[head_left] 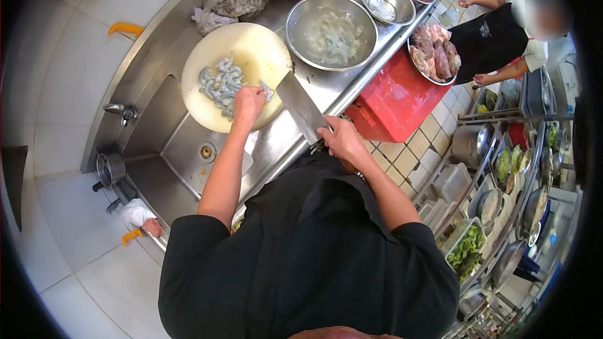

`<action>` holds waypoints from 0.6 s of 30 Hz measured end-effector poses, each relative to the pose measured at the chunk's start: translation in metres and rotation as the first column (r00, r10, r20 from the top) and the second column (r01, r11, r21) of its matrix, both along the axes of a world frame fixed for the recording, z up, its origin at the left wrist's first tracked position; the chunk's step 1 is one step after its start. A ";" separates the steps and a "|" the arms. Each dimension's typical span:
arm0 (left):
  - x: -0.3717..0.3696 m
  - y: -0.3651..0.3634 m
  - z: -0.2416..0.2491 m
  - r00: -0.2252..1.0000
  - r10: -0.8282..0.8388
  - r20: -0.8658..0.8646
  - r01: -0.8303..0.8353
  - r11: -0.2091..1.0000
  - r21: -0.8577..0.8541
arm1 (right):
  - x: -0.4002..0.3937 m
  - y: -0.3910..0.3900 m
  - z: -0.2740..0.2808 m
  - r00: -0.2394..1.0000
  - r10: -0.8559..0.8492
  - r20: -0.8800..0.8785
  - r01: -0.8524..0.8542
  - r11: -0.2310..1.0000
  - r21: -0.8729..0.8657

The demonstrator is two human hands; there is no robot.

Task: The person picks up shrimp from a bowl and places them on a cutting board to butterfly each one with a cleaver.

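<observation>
My right hand (pixel 343 139) is wrapped round the handle of a cleaver (pixel 301 105). Its wide blade reaches over the right edge of a round, pale cutting board (pixel 257 37). On that board lies a heap of raw grey shrimp (pixel 221 85). My left hand (pixel 249 102) is closed at the right side of the heap, fingertips on a single shrimp (pixel 267 90) close to the blade. The fingertips are partly hidden by the hand itself. Beyond the board stands a metal bowl (pixel 294 41) with more shrimp in cloudy water.
A steel sink (pixel 169 169) with a tap (pixel 119 112) lies left of and below the board. Plastic bags (pixel 235 0) and bowls line the counter's back. At right are a red bin (pixel 402 100), a basin of meat (pixel 433 53), a person (pixel 490 37) and laden shelves.
</observation>
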State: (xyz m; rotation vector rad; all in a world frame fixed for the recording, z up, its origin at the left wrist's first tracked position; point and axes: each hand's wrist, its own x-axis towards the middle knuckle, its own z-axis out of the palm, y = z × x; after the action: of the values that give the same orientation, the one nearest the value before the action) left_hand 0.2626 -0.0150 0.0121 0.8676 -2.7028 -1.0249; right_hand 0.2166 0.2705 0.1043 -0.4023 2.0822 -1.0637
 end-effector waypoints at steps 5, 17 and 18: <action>-0.003 -0.010 -0.017 1.000 -0.014 -0.026 0.014 1.000 0.001 | 0.001 -0.003 0.009 1.000 -0.003 -0.030 0.003 1.000 -0.008; -0.006 0.003 0.029 0.937 0.061 0.345 -0.045 0.998 -0.054 | -0.012 0.004 0.002 0.999 0.006 0.044 -0.006 1.000 -0.004; -0.002 0.000 0.031 0.946 0.075 0.315 -0.063 0.997 -0.048 | -0.014 0.006 0.000 0.998 0.006 0.056 -0.006 1.000 -0.016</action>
State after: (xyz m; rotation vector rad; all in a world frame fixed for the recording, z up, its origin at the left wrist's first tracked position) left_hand 0.2604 -0.0155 0.0430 1.2057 -2.9111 -0.8829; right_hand 0.2027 0.2765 0.1038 -0.3817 2.0233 -1.0762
